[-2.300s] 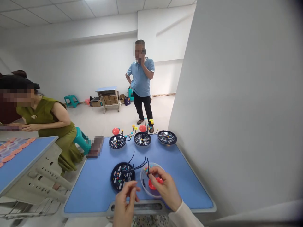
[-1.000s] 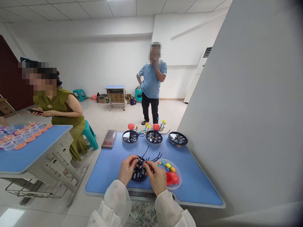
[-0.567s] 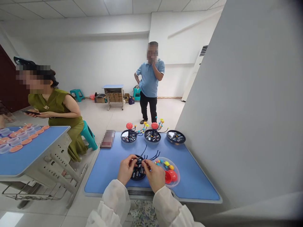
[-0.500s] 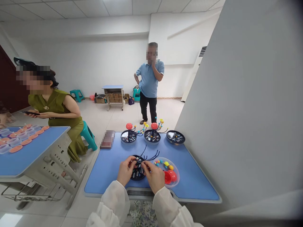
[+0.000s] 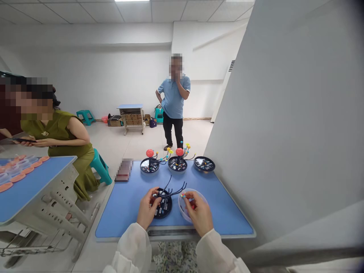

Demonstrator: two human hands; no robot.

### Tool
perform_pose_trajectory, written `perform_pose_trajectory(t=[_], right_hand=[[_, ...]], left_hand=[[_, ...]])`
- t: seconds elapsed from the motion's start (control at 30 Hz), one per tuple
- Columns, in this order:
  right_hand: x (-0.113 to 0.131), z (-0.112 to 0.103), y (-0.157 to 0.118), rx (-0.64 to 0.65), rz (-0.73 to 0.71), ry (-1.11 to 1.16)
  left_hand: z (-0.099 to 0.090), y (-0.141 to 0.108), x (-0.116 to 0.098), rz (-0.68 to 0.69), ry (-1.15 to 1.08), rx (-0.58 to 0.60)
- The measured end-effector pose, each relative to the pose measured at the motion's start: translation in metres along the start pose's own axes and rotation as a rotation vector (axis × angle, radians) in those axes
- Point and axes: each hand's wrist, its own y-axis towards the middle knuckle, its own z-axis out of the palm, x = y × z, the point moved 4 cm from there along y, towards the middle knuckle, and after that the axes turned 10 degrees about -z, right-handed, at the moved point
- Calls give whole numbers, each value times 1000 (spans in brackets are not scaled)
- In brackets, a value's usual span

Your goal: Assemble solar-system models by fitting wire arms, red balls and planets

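Note:
My left hand (image 5: 147, 208) pinches the hub of a solar system model's bare black curved arms (image 5: 173, 190). These arms rise and fan out to the right. Right below lies their round black base (image 5: 164, 208), printed with small pictures and partly covered by my fingers. My right hand (image 5: 200, 213) is over a clear plastic bowl (image 5: 182, 213), thumb and fingertips drawn together beside tiny coloured balls (image 5: 182, 196). Whether a ball is between those fingertips is hidden. A bit of red shows under the hand, which covers most of the bowl's contents.
Two model planets stands with red balls (image 5: 149, 153) (image 5: 179, 151) and a round black base (image 5: 204, 164) line the blue desk's (image 5: 227, 216) far edge. A blurred brown-red item (image 5: 124, 170) lies far left. A wall rises at right. Two people are nearby.
My right hand has left the black arms and moved right over the bowl. My left hand keeps its hold at the hub. The whole view has shifted slightly.

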Motion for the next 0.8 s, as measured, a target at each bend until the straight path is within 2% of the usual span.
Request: perform_pose_trajectory(t=[0.1, 0.17, 0.3, 0.33, 0.37, 0.53, 0.7, 0.8], right_hand=[[-13, -30, 6, -23, -5, -94], [-20, -44, 9, 39, -39, -141], [-23, -52, 11, 271, -112, -256], [-23, -50, 12, 327, -123, -286], [-21, -48, 13, 382, -134, -317], [-13, -31, 28, 602, -184, -461], [-15, -16, 38, 763, -153, -510], [-16, -10, 38, 843, -158, -523]], left_hand=[[0, -1, -2, 46, 40, -10], [-2, -3, -3, 69, 71, -65], [-9, -23, -3, 138, 144, -343], [-8, -31, -4, 172, 174, -378], [-6, -38, -5, 209, 209, -378], [22, -63, -18, 378, 439, -210], [44, -66, -30, 520, 707, -167], [57, -62, -39, 544, 915, -151]])
